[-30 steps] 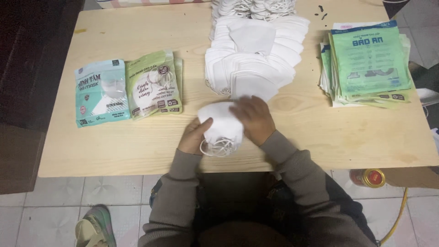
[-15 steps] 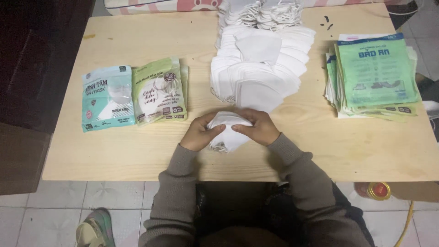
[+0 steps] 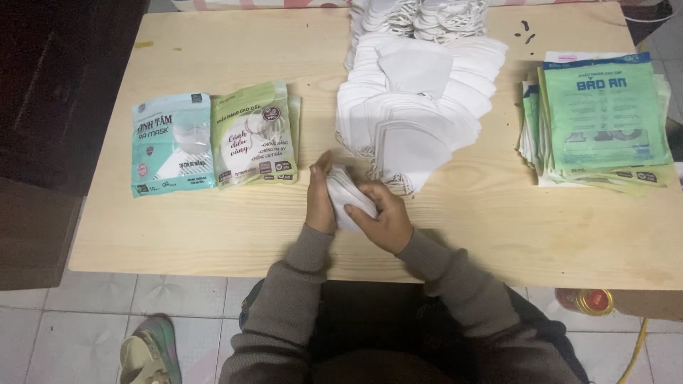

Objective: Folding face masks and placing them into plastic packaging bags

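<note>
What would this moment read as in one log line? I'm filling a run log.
left hand: grips folded white fabric masks | right hand: grips same stack | over pale wooden table | white mask pile behind

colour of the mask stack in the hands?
White. The mask stack sits pressed between left hand and right hand; the head view shows it.

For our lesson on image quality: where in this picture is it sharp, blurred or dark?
Head view: the hands, left and right, and the folded mask look slightly motion-blurred; the green packets are sharp; the left edge beyond the table lies in deep shadow.
</note>
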